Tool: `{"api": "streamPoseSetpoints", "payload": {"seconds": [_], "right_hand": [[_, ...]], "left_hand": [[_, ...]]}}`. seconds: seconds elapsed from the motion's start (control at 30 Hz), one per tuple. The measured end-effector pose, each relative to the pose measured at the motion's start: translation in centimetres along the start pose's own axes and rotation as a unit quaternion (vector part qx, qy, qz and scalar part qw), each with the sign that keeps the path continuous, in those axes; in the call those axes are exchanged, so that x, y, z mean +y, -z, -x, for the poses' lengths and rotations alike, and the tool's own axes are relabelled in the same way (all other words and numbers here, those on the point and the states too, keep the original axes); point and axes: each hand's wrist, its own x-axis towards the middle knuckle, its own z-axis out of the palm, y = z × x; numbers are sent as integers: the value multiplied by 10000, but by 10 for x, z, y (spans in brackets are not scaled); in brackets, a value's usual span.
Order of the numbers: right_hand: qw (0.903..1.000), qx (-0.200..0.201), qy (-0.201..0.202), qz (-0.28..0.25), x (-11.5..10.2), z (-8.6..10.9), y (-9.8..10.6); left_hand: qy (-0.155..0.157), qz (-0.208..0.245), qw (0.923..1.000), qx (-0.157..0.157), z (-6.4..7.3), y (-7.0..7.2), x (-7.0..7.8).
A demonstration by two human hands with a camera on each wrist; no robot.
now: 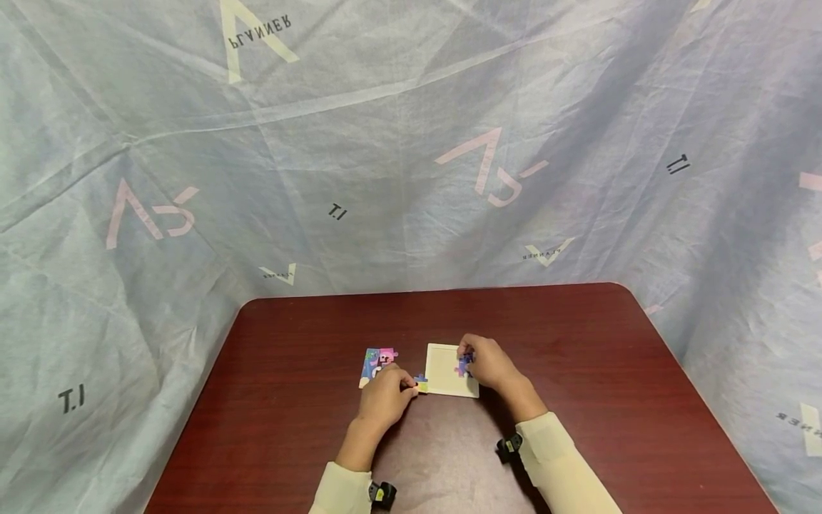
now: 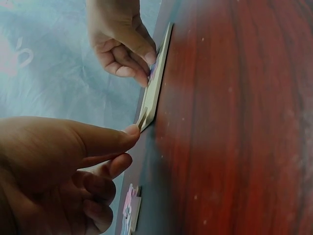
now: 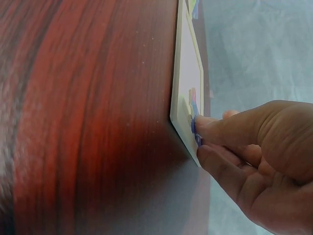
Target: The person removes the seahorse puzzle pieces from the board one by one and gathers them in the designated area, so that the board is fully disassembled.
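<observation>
A shallow cream puzzle tray (image 1: pixel 442 363) lies flat on the table. My right hand (image 1: pixel 493 363) pinches a blue and purple jigsaw piece (image 1: pixel 463 367) over the tray's right side; the right wrist view has this piece tilted close to the tray floor. Between thumb and forefinger, my left hand (image 1: pixel 387 394) holds a second jigsaw piece (image 1: pixel 421 385), yellow and blue, at the tray's lower left corner. From the left wrist, only the thin edge of this piece (image 2: pixel 142 118) shows. Several colourful jigsaw pieces (image 1: pixel 369 363) sit left of the tray, partly hidden behind the left hand.
The dark red-brown wooden table (image 1: pixel 308 421) has rounded far corners. A pale grey printed cloth (image 1: pixel 398 178) hangs behind it and along the sides. Each wrist carries a small black camera, one of them the left wrist camera (image 1: pixel 383 495).
</observation>
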Motion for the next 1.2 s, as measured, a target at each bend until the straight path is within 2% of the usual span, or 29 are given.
{"api": "streamPoseSetpoints", "payload": {"seconds": [0.17,0.4,0.63,0.93,1.2], "right_hand": [[10000,6,-2,-3,0,0,0],[9999,38,97,88,0,1,-1],[9998,64,131,144,-1,1,-1],[9999,21,98,120,-1,1,-1],[9998,77,133,161,1,1,-2]], "left_hand": [[-12,-100,9999,70,1,5,-3],[125,-139,9997,136,4,10,-9],[144,-209,9994,228,5,9,-15],[548,-196,9975,403,7,10,-21],[507,-169,9977,417,8,14,-22]]}}
